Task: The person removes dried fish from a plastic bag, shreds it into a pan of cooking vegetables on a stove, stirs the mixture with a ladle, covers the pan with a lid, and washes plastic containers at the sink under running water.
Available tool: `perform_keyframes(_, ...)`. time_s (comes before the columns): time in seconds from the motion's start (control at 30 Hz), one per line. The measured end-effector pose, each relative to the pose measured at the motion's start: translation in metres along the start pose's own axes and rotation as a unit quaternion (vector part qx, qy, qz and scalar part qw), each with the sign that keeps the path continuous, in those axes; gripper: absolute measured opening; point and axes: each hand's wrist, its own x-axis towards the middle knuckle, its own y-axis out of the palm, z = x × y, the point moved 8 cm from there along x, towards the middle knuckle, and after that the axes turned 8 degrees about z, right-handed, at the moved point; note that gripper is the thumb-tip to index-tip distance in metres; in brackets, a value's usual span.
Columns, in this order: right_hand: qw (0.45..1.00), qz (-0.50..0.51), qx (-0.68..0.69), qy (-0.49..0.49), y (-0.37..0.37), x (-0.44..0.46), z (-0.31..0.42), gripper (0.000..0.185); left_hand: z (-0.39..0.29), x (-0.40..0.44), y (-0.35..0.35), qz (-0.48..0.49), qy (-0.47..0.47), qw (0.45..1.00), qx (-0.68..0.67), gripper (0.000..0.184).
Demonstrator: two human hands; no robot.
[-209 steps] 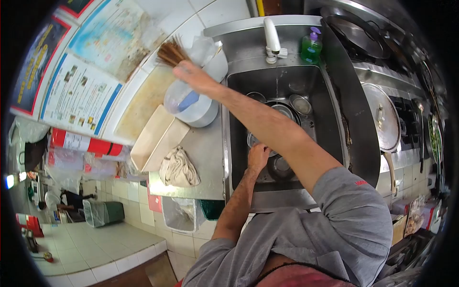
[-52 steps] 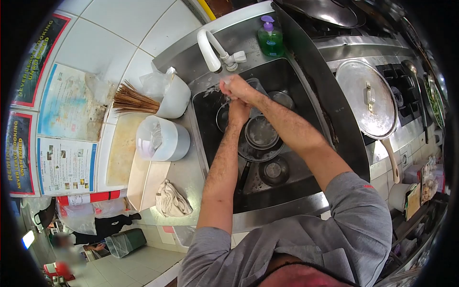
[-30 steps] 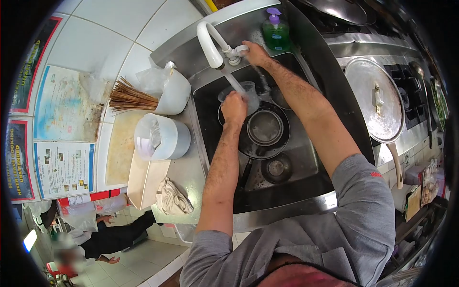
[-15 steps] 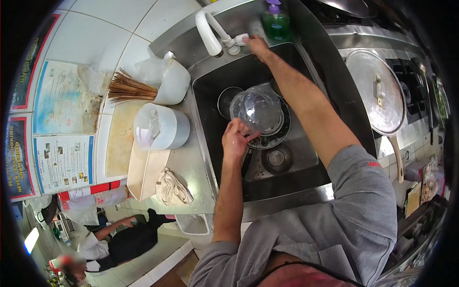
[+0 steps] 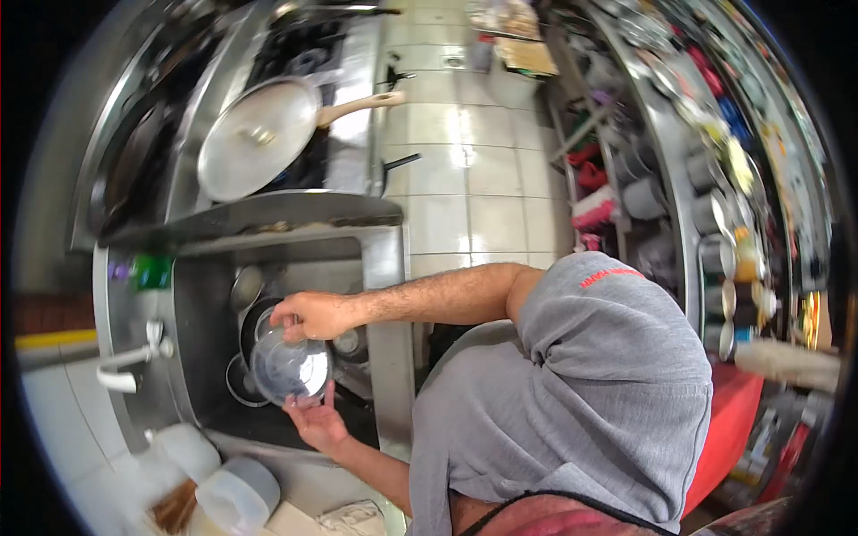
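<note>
A clear, see-through bowl (image 5: 288, 368) is held over the steel sink (image 5: 386, 268) between both my hands. My left hand (image 5: 320, 426) supports it from the near side, thumb and fingers at its edge. My right hand (image 5: 320, 314) grips the opposite edge with bent fingers. Beneath the bowl, a round metal pan (image 5: 241, 382) and a small round dish (image 5: 248, 284) lie in the basin, partly covered by the bowl and my hands.
A white tap (image 5: 134, 359) and a green soap bottle (image 5: 152, 272) stand along the sink's far-left edge. A large lidded pan (image 5: 255, 143) rests on the stove, its handle sticking out. White containers (image 5: 237, 491) sit beside the sink. Shelves with pots (image 5: 643, 196) line the right.
My head has turned right, swinging the whole view round. My right hand has left the tap handle and now grips the bowl together with my left hand.
</note>
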Motion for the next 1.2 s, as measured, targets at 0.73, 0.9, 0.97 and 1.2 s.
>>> perform_keyframes(0.73, 0.951, -0.164, 0.178, 0.194, -0.231, -0.301, -0.077, 0.034, 0.022, -0.071, 0.264, 0.183, 0.202, 0.942, 0.197, 0.027)
perform_keyframes(0.9, 0.94, -0.235, 0.169, 0.177, -0.317, -0.363, -0.079, 0.028, 0.12, -0.056, 0.389, 0.235, 0.261, 0.861, 0.367, 0.011)
perform_keyframes(0.97, 0.927, -0.272, 0.186, 0.179, -0.343, -0.389, -0.088, 0.028, 0.177, -0.039, 0.423, 0.271, 0.262, 0.819, 0.434, 0.012)
perform_keyframes(1.2, 0.844, -0.396, 0.303, 0.197, -0.407, -0.467, -0.15, 0.027, 0.342, 0.023, 0.496, 0.372, 0.284, 0.677, 0.568, 0.017)
